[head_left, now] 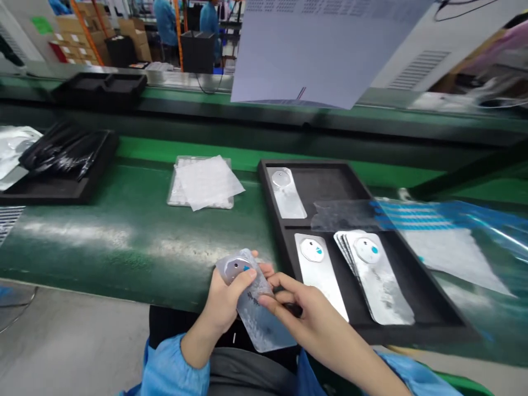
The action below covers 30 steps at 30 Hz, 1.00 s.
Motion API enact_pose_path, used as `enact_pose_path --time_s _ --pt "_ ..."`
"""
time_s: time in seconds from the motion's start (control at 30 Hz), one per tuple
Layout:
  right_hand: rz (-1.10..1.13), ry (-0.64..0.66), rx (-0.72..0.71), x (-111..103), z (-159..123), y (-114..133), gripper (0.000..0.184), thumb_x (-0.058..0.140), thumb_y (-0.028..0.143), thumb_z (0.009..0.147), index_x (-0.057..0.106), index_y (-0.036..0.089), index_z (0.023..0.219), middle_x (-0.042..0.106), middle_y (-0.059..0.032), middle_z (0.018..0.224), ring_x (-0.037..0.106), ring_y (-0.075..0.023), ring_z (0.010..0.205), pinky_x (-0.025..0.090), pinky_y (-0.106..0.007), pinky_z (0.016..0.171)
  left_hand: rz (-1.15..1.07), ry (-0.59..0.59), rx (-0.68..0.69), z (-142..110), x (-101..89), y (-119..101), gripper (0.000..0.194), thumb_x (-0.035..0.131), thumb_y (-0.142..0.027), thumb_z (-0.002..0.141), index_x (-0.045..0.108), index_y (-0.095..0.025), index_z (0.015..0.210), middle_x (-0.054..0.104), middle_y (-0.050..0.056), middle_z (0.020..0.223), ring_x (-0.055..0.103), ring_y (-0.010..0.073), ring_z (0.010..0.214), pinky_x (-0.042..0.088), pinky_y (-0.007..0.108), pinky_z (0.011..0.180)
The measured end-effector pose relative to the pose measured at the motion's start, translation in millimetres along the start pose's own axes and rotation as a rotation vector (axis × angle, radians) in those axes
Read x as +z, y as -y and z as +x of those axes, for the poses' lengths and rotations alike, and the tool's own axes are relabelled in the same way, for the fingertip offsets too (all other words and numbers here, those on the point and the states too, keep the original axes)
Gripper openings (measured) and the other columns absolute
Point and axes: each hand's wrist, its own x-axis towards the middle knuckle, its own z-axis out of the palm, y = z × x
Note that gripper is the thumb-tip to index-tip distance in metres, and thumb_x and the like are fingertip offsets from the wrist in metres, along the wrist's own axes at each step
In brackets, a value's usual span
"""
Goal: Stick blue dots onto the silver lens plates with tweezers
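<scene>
My left hand (225, 300) grips a silver phone back plate (264, 324) near its round camera opening, with the plate tilted over the belt's front edge. My right hand (313, 316) pinches a small black tool (292, 309) against the plate, and the fingers hide most of the tool. The nearby black foam tray (307, 163) holds a single plate (317, 269) and a stack of several plates (381, 278) in its front compartment. Another plate (286, 192) lies in its back compartment.
The green belt (127, 220) runs across the bench. On it are a clear tray with white sheets (202, 184) and, at left, a black tray of dark bags (66, 157). Blue-striped plastic film (429, 220) overlaps the tray's right side. Co-workers in blue (167, 22) stand beyond.
</scene>
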Motion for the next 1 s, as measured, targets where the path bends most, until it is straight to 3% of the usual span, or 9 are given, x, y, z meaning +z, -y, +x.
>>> enact_pose_path --time_s 0.13,0.23,0.3,0.47,0.6,0.83,1.0 --pt "-0.049 -0.084 -0.006 -16.4 -2.3 5.3 0.025 0.058 0.047 0.098 0.069 0.026 0.090 0.076 -0.0035 0.079 0.073 -0.0226 0.072 0.054 -0.027 0.058 -0.037 -0.015 -0.040 -2.8 1.9 -4.1 0.046 0.087 -0.031 0.065 0.080 -0.013 0.107 0.084 0.011 0.088 0.081 0.0294 0.083 0.063 0.035 0.075" --pt "-0.140 -0.266 -0.090 -28.1 -8.1 15.0 0.020 0.062 0.042 0.097 0.074 0.028 0.091 0.075 -0.0025 0.075 0.070 -0.0195 0.061 0.056 -0.027 0.055 0.054 0.028 -0.031 -5.4 2.2 -5.1 0.043 0.082 -0.035 0.071 0.080 -0.014 0.109 0.084 0.011 0.085 0.081 0.0294 0.078 0.062 0.034 0.069" --pt "-0.197 -0.318 -0.180 -29.5 -9.4 20.2 0.016 0.062 0.035 0.098 0.076 0.028 0.093 0.075 -0.0011 0.074 0.067 -0.0172 0.057 0.057 -0.025 0.056 0.134 0.028 -0.006 -6.3 1.0 -4.2 0.039 0.080 -0.036 0.074 0.082 -0.014 0.107 0.083 0.009 0.081 0.081 0.0292 0.079 0.061 0.033 0.068" --pt "-0.269 -0.220 -0.349 -21.4 -4.4 23.0 0.019 0.058 0.022 0.102 0.076 0.028 0.106 0.080 -0.0014 0.095 0.076 -0.0170 0.079 0.060 -0.022 0.072 0.307 0.045 0.112 -5.1 -5.5 -0.2 0.029 0.073 -0.036 0.080 0.084 -0.016 0.098 0.084 0.009 0.092 0.078 0.0289 0.097 0.059 0.033 0.082" --pt "-0.335 -0.238 -0.418 -18.0 -2.6 18.3 0.023 0.056 0.018 0.103 0.074 0.027 0.112 0.080 -0.0018 0.103 0.078 -0.0168 0.090 0.061 -0.022 0.081 0.365 0.127 0.131 -4.5 -6.6 -0.5 0.029 0.069 -0.036 0.083 0.085 -0.016 0.097 0.083 0.009 0.095 0.076 0.0272 0.096 0.058 0.033 0.085" --pt "-0.527 -0.285 -0.452 -17.8 0.6 9.7 0.025 0.051 0.017 0.105 0.072 0.024 0.115 0.080 -0.0039 0.106 0.079 -0.0182 0.088 0.064 -0.023 0.067 0.449 0.047 0.158 -3.5 -4.2 0.0 0.025 0.068 -0.028 0.075 0.081 -0.016 0.092 0.078 0.005 0.080 0.071 0.0220 0.077 0.057 0.029 0.070" --pt "-0.620 -0.338 -0.591 -15.8 3.4 8.2 0.027 0.045 0.018 0.109 0.072 0.018 0.109 0.080 -0.0056 0.101 0.080 -0.0161 0.080 0.064 -0.020 0.062 0.497 0.104 0.209 -3.9 -3.9 0.5 0.006 0.065 -0.022 0.075 0.069 -0.017 0.074 0.062 -0.002 0.065 0.057 0.0139 0.064 0.049 0.024 0.063"
